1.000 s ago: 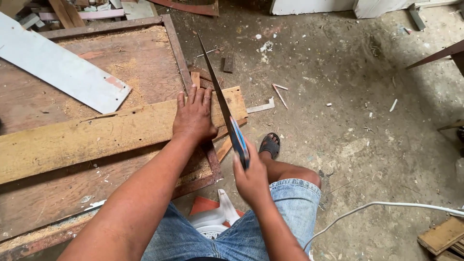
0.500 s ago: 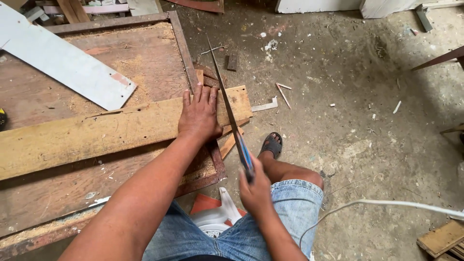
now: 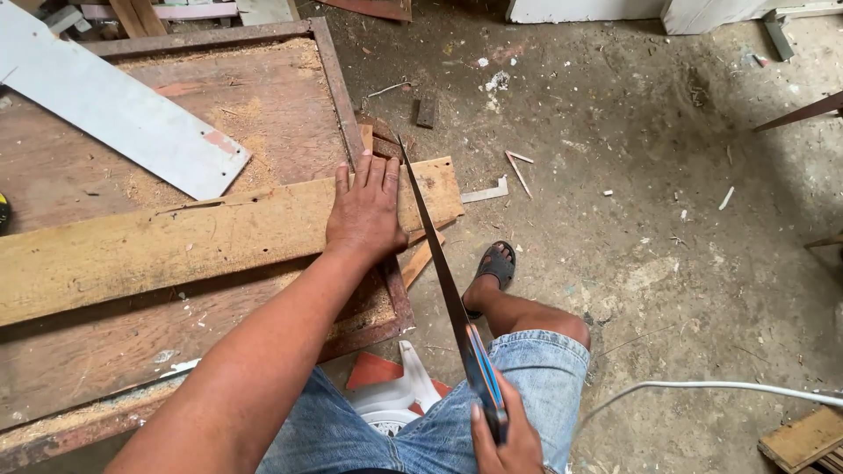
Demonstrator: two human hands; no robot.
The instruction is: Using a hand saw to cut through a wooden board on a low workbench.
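The right hand is cut off by the bottom edge.

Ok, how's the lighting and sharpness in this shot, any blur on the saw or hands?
Head view: soft, even daylight without glare; the long steel handsaw and left hand flat on the pale wooden plank look sharp; the right hand is cropped at the bottom edge.

A long grey board is lying on the wooden table. A white cable is running across the dirty floor. Small wood scraps are lying around.
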